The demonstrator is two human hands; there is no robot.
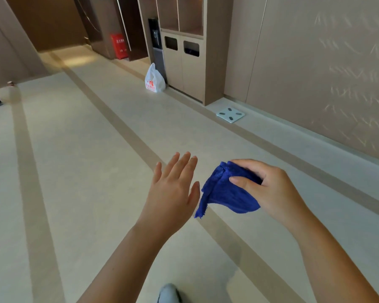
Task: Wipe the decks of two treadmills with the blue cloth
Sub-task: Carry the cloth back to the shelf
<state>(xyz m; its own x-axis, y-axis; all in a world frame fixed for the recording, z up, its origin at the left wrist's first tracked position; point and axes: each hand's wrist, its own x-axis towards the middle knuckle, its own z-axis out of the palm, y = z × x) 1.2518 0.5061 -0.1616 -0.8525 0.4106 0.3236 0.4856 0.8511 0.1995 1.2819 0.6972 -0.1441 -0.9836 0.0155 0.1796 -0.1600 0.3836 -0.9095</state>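
Pale floor with tan stripes runs along a panelled wall; no treadmill shows in view. The right hand pinches the blue cloth between thumb and curled fingers, bunched, in mid-air. Just left of the cloth the left hand is spread flat, holding nothing. Well beyond the cloth a white scale lies by the wall. It looks like the carrying stage. The next move calls for reaching a deck and laying the cloth flat.

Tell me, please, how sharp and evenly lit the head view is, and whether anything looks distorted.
Head view: lighting soft and even; the blue cloth, right hand and left hand are sharp; the wide lens tilts the cabinet and floor stripes; a bright patch glares farther off.
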